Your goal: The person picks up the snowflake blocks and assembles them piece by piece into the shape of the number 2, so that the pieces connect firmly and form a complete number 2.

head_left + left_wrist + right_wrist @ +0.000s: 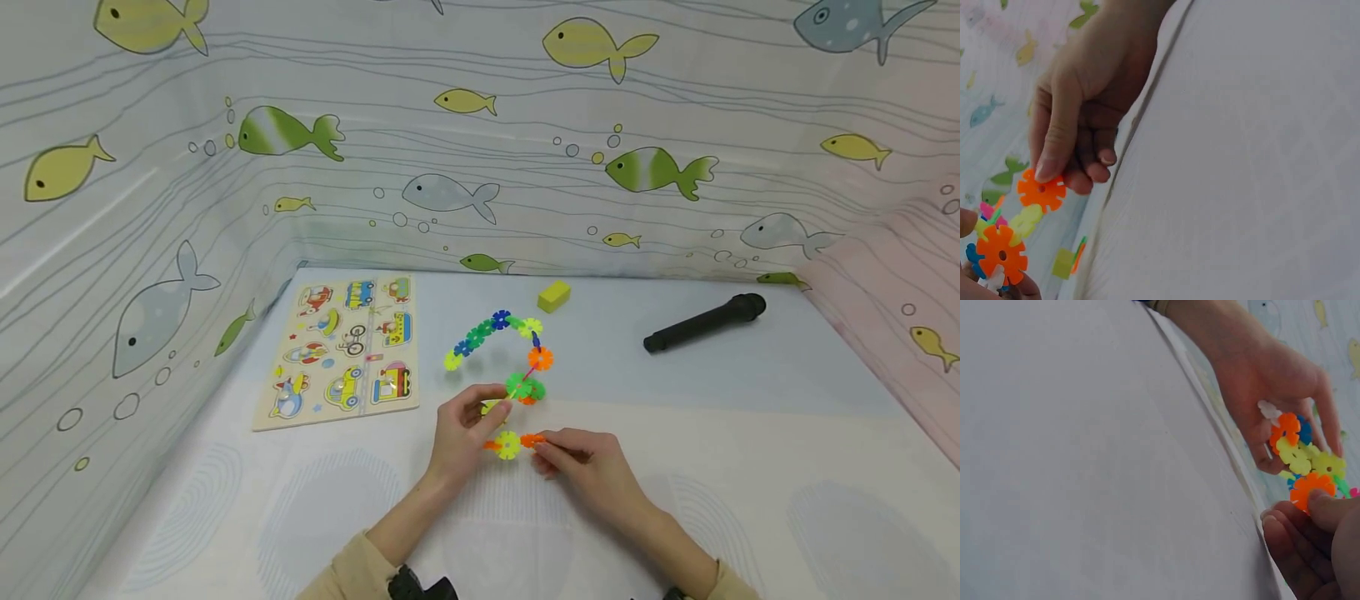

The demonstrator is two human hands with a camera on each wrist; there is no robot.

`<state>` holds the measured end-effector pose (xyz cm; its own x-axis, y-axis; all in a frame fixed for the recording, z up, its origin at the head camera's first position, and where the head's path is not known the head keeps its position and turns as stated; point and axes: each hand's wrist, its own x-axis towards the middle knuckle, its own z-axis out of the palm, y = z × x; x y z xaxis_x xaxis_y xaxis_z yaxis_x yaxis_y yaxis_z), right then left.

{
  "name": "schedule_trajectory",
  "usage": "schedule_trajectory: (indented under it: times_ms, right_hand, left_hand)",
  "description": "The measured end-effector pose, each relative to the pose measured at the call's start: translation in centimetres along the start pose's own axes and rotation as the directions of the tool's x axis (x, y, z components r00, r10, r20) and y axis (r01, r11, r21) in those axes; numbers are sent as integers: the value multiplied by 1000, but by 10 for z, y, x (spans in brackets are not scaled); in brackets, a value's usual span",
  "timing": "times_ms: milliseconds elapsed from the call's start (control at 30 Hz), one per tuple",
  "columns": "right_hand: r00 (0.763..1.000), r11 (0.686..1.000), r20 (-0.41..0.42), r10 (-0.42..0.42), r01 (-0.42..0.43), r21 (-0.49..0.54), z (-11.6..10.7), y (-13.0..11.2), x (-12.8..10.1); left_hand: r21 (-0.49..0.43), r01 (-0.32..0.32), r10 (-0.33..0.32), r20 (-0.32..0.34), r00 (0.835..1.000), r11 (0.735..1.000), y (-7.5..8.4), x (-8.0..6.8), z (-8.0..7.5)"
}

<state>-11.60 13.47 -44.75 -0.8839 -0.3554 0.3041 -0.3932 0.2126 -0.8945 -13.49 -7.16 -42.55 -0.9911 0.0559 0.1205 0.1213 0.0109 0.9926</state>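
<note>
A curved chain of colourful flower-shaped interlocking discs (477, 336) rises above the table in the head view, with blue, green, yellow and orange pieces. My left hand (459, 433) grips the chain near its lower part, thumb over a yellow disc. Its fingers hide some pieces; the right wrist view shows a white disc (1269, 411) and an orange one (1285, 429) by that palm. My right hand (596, 471) pinches an orange disc (1041, 190) between thumb and index finger. That disc meets a yellow disc (507, 445) at the chain's near end.
A wooden picture puzzle board (337, 346) with vehicle pieces lies at the left. A yellow block (554, 297) stands behind the chain, and a black microphone (705, 322) lies at the right. Fish-patterned sheeting (525, 167) walls the table's back and sides.
</note>
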Motion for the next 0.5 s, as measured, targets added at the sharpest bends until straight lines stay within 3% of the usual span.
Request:
schedule_trajectory:
  times_ms: [300, 500]
  right_hand:
    - [987, 986, -16, -159, 158, -60, 0, 2, 0]
    - [950, 926, -11, -311, 301, -229, 1, 6, 2]
  left_hand:
    - [2, 4, -4, -13, 1000, 1000, 1, 0, 1]
    - [8, -5, 5, -15, 1000, 1000, 1, 0, 2]
